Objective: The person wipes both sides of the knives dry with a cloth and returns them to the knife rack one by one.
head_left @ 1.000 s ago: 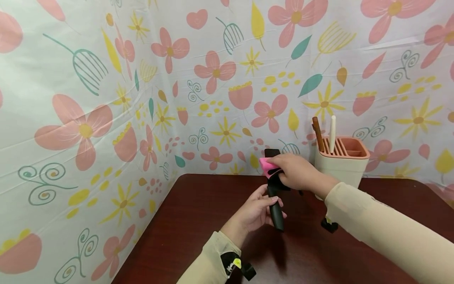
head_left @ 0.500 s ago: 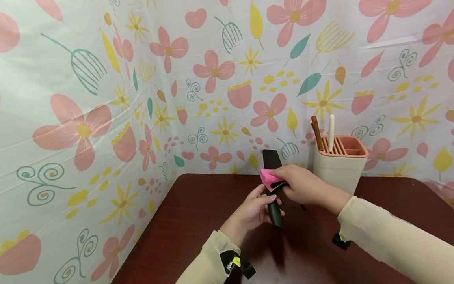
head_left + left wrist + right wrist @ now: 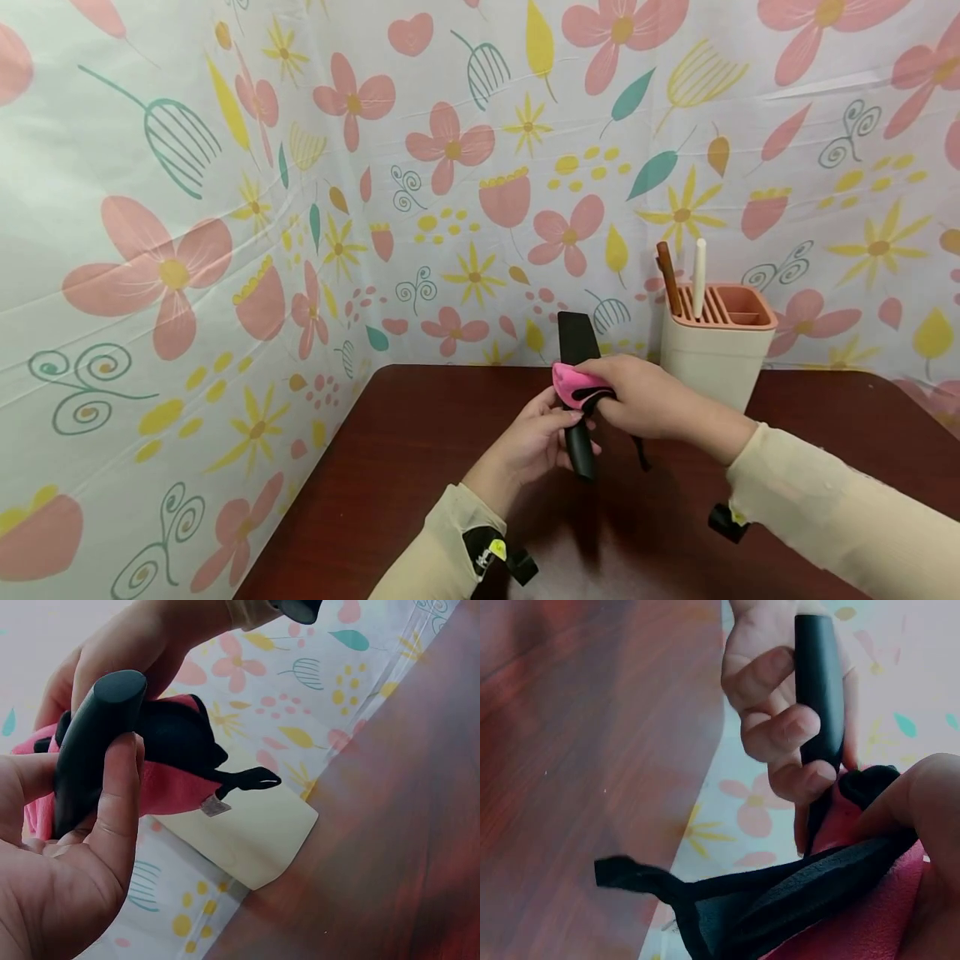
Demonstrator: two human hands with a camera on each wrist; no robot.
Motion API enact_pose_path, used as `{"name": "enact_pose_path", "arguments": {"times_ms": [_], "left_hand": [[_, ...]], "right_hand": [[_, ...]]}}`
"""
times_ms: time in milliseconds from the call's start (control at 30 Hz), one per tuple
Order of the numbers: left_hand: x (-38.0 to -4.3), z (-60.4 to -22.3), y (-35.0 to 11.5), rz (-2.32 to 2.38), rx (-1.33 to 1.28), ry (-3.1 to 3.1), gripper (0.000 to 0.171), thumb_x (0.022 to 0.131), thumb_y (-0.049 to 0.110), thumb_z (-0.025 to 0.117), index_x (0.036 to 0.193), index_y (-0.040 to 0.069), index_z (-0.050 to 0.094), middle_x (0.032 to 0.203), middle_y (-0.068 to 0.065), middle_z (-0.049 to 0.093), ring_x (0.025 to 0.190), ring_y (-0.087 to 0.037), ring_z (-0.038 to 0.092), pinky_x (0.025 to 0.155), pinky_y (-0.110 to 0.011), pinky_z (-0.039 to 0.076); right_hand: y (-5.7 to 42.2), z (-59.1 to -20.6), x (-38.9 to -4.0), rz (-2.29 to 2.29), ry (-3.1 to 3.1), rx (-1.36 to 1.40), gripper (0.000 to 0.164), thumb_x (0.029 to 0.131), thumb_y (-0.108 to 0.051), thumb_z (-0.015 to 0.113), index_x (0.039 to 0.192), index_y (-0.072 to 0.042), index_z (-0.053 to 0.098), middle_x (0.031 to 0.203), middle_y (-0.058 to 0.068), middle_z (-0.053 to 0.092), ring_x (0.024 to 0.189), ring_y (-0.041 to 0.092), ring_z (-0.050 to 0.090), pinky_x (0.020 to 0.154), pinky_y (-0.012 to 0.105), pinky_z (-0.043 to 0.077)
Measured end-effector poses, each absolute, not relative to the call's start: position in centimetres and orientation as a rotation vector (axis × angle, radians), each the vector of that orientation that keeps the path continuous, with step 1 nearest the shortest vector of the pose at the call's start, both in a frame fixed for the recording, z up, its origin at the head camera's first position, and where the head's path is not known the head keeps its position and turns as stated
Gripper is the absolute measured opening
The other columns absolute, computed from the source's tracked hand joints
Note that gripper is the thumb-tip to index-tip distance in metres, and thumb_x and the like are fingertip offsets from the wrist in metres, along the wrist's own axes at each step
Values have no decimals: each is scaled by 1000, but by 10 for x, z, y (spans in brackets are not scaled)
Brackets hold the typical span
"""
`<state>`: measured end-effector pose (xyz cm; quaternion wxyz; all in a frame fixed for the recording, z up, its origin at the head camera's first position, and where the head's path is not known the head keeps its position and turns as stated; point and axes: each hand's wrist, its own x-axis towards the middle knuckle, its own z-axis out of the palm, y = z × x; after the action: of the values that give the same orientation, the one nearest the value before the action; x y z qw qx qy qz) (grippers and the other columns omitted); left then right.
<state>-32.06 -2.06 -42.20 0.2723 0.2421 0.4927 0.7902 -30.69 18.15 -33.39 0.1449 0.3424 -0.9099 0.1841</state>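
My left hand (image 3: 531, 450) holds the black handle of a wide-bladed black kitchen knife (image 3: 577, 336), blade pointing up and away. Fingers and thumb wrap that handle (image 3: 94, 750) in the left wrist view. My right hand (image 3: 648, 398) grips a folded pink cloth (image 3: 572, 385) with black trim around the lower blade, right by the handle. A black hanging loop (image 3: 634, 871) and a small tag dangle from the cloth. The cloth and right fingers hide the blade's lower part.
A cream knife block (image 3: 708, 362) with a pink slotted top stands behind the right hand. A brown handle (image 3: 668, 279) and a white handle (image 3: 699, 279) stick up from it. Floral sheeting (image 3: 450, 217) walls the dark wooden table (image 3: 405, 467) at the back and left.
My right hand has slid the cloth down the blade toward the handle, baring more of the black blade. The left hand keeps its hold, nearly in place.
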Motion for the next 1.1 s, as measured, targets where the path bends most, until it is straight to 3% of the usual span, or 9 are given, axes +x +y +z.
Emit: {"name": "enact_pose_path", "arguments": {"times_ms": [367,500,1100], "left_hand": [[-321,-421,-23,2129,658,1353,45,106,9,46,150,20,43,101,-1,66,79,-15,77,60,-33,63],[-321,-420,-23,2123,657,1357,45,106,10,48,150,20,43,102,-1,66,79,-15,77,61,-33,63],[-320,-416,-25,2122,656,1345,45,107,12,44,151,21,43,100,3,68,78,-13,76,62,-29,62]], "right_hand": [[184,-330,-297,784,-2673,966,35,91,-8,66,124,-17,70,84,-6,65,70,7,53,66,25,44],[188,-326,-298,879,-2717,951,37,88,-5,63,122,-19,70,81,-5,63,70,9,55,63,25,46],[195,-312,-303,1029,-2770,1091,33,89,-2,61,116,-20,70,85,-5,69,77,10,64,70,25,51]]}}
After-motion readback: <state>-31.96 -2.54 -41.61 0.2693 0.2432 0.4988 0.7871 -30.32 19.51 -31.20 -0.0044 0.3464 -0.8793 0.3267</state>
